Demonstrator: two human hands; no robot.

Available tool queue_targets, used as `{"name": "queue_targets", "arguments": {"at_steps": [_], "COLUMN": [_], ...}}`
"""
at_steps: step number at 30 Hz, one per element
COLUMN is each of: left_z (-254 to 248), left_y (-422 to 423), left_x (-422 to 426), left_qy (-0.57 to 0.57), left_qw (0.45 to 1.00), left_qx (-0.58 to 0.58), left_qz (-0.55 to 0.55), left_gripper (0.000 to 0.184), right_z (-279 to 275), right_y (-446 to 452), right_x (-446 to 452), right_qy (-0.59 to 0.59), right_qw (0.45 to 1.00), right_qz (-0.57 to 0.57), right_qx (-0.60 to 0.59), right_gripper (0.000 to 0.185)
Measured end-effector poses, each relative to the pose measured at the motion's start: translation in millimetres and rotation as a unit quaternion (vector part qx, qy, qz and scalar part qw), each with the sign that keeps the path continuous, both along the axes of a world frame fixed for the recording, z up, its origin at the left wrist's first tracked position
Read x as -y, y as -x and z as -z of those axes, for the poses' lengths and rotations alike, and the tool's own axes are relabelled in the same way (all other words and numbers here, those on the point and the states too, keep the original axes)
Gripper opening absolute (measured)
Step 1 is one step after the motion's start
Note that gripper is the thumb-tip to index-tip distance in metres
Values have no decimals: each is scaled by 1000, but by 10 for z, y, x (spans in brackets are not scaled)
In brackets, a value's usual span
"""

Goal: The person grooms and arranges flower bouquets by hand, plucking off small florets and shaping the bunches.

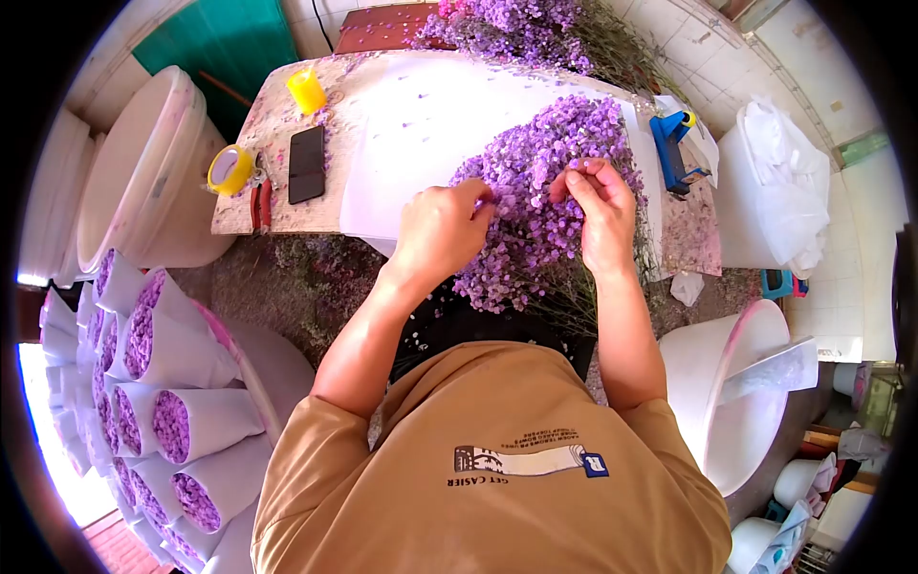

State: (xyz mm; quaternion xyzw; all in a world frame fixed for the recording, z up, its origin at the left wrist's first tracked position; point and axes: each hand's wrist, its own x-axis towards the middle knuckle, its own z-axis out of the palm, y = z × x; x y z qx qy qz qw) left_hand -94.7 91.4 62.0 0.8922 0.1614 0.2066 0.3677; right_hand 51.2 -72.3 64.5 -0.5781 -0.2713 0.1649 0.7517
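A large bunch of purple flowers (535, 172) lies across the near edge of the table, its green stems pointing down toward my right. My left hand (442, 225) is at the left side of the blossoms, fingers curled in against them; what they pinch is too small to make out. On the right side of the bunch is my right hand (601, 206), its thumb and forefinger drawn together at the flowers, with any held bit too small to tell. White paper (392, 143) is spread under and behind the bunch.
On the table (253, 215) are a phone (307, 165), pliers (260, 196), yellow tape rolls (229, 170) and a blue tape dispenser (674, 153). More flowers (516, 29) lie at the back. Wrapped bouquets (196, 421) fill the lower left; a white bin (732, 383) stands right.
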Motion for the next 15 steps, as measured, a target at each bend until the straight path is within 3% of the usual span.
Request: {"name": "queue_targets", "arguments": {"at_steps": [1,3,5,8,11,14,15], "left_z": [60,72,105,-57,11,157,198], "left_y": [-35,-49,-26,80,251,505,542], "left_x": [2,-21,-61,-222,-595,-846,-842], "left_qy": [-81,-91,17,128,159,-86,-87], "left_qw": [997,995,998,983,979,986,985], "left_qx": [-14,-36,54,84,15,-113,-115], "left_qz": [-10,-12,-21,-101,-129,-93,-93], "left_gripper": [17,18,20,20,17,18,18], "right_z": [-3,-5,16,27,29,29,39], "right_y": [-2,-23,-29,-23,-25,-23,-18], "right_x": [14,27,41,42,52,62,66], "right_qy": [-4,-10,-20,-28,-28,-31,-31], "right_qw": [1000,1000,1000,999,999,999,999], "right_qz": [-7,-13,-17,-21,-29,-27,-28], "right_qx": [-1,-2,3,-3,0,4,1], "right_gripper": [10,10,9,9,8,8,8]}}
